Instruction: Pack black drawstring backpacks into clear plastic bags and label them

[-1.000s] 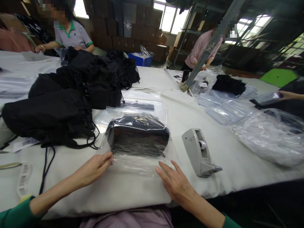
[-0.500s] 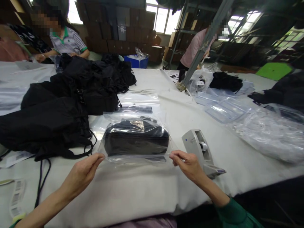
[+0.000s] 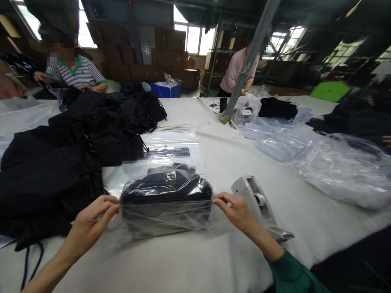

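A black bag [image 3: 166, 193] lies inside a clear plastic bag [image 3: 171, 221] on the table in front of me. My left hand [image 3: 94, 217] pinches the plastic at its left side, thumb against fingers. On the opposite side my right hand [image 3: 233, 207] pinches the plastic between thumb and fingertips. A grey tape dispenser [image 3: 253, 199] stands just beyond my right hand. Behind the wrapped bag lie flat clear plastic bags [image 3: 174, 142], one with a printed dark panel.
Black drawstring bags [image 3: 76, 138] are heaped on the left. Clear plastic trays [image 3: 275, 138] and a pile of clear plastic [image 3: 345, 175] lie to the right. A metal post [image 3: 249, 65] rises from the table. Two people work across it, near a blue bin [image 3: 166, 89].
The wrapped black bag sits lower in view, and the plastic now covers its near side. Both hands have shifted left and still grip the plastic. The view has tilted and turned somewhat.
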The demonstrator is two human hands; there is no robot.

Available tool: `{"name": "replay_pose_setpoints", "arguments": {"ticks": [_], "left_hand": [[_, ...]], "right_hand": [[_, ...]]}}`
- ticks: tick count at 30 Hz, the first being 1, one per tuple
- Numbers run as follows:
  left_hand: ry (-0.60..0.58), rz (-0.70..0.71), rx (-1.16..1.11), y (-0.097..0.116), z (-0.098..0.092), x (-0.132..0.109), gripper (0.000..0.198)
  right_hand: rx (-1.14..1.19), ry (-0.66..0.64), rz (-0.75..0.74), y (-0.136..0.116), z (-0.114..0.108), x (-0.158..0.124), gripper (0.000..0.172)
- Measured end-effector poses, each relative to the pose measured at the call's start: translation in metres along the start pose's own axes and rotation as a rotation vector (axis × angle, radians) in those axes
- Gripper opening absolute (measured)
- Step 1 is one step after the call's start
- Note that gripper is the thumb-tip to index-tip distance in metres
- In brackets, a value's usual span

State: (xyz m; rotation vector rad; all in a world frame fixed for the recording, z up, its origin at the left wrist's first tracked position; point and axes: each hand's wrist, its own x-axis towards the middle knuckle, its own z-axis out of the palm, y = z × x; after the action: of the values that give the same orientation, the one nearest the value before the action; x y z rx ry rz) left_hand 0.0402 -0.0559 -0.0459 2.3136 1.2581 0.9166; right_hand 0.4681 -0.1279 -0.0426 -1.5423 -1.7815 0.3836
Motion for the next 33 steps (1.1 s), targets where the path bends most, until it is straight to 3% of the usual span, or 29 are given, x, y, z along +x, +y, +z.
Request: {"name": "replay_pose_setpoints", "arguments": {"ticks": [3,6,10,12,15,18,21,27,33], "left_hand": [[-0.034,-0.056,-0.016,-0.014,0.01,0.008,0.027],[0.13,-0.05,0.192,-0.013,0.016,0.005,0.03],[0.556,0.095,0.413,0.029,0.032,-0.011,0.031],[0.645,0.289,0.377,0.056,0.049,-0.011,0.041],[0.528,0.49,0.378,0.083,0.078,0.01,0.045],[0.379,0.555,0.416,0.084,0.094,0.044,0.029],[0.353,0.61,0.425,0.071,0.096,0.063,0.015],[0.328,0.651,0.383,0.061,0.086,0.06,0.011],[0.319,0.646,0.336,0.066,0.081,0.064,0.012]], "right_hand": [[0.096,0.024,-0.012,-0.001,0.002,0.006,0.029],[0.149,0.072,-0.022,-0.005,0.002,0.007,0.026],[0.17,0.1,0.045,-0.009,0.004,0.004,0.021],[0.176,0.106,0.073,-0.01,0.008,0.002,0.02],[0.188,0.116,0.097,-0.01,0.011,0.001,0.02],[0.239,0.122,0.124,-0.011,0.005,-0.001,0.017],[0.338,0.084,0.125,-0.013,-0.011,-0.004,0.013],[0.534,0.099,0.132,0.0,-0.033,-0.004,0.014],[0.442,0.486,0.343,0.029,-0.035,-0.002,0.038]]}}
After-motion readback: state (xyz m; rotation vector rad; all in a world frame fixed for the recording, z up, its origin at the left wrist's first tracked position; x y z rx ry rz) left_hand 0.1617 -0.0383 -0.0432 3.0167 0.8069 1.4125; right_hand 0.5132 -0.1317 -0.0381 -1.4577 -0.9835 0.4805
